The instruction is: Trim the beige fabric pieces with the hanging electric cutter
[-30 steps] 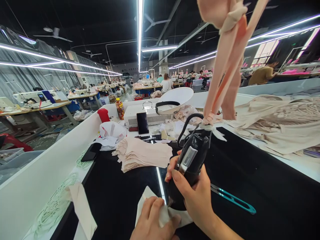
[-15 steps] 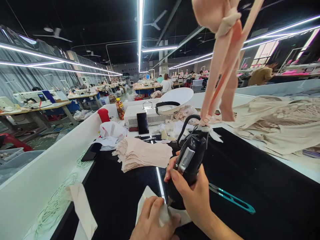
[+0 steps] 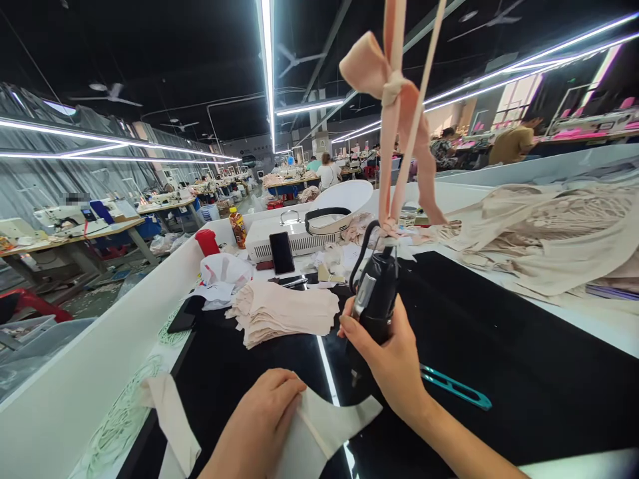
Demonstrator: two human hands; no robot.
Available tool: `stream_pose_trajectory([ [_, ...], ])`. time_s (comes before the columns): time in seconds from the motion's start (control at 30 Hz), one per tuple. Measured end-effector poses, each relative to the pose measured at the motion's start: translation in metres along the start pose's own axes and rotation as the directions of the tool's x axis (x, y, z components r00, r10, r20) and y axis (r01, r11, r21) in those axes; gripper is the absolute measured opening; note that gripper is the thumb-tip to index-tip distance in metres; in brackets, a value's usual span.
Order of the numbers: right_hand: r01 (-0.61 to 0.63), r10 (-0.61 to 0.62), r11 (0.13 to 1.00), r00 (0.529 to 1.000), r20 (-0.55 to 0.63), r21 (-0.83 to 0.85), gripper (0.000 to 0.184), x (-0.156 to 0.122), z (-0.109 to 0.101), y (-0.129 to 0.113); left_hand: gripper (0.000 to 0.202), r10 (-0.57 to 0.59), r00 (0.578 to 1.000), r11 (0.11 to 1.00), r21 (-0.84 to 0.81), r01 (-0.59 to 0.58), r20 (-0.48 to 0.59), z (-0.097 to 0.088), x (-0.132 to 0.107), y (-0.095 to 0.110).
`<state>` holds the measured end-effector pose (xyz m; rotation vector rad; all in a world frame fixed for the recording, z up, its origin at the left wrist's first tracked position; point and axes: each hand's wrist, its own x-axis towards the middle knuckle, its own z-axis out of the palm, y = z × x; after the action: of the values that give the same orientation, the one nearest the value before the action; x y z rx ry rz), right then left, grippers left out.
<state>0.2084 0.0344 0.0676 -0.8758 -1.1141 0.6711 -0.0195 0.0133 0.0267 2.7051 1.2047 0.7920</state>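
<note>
- While a person's left hand (image 3: 269,406) and right hand (image 3: 394,359) occupy it, a black tabletop (image 3: 499,332) spreads beneath both.
- Peach fabric strips (image 3: 392,146) hang above the right hand.
- Beige fabric pieces (image 3: 284,309) lie stacked beyond the left hand.
- A pale cloth piece (image 3: 339,426) lies under the left hand, fingers together; whether they pinch it cannot be told.
- A black handheld tool (image 3: 378,299) is gripped in the right hand, lower end near the cloth.
- Teal snips (image 3: 482,401) lie just beside the right hand.
</note>
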Motion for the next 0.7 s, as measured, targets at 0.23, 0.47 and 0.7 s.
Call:
stream_pose_trajectory([
  [0.23, -0.002, -0.001, 0.995, 1.0, -0.029, -0.095, 0.032, 0.003, -0.011, -0.008, 0.015, -0.101, 0.98, 0.992, -0.052, 0.111, 0.172, 0.015, 0.02, 0.003],
  [0.47, -0.025, 0.025, 0.999, 1.0, -0.008, -0.026, 0.029, -0.002, -0.008, -0.012, 0.017, 0.082, 0.981, 0.997, -0.013, -0.081, 0.173, 0.014, 0.01, 0.009],
  [0.7, -0.034, 0.032, 0.999, 0.999, 0.036, 0.038, 0.025, -0.011, 0.012, -0.007, 0.023, 0.358, 0.932, 0.924, 0.12, -0.363, 0.062, 0.029, -0.006, 0.007],
])
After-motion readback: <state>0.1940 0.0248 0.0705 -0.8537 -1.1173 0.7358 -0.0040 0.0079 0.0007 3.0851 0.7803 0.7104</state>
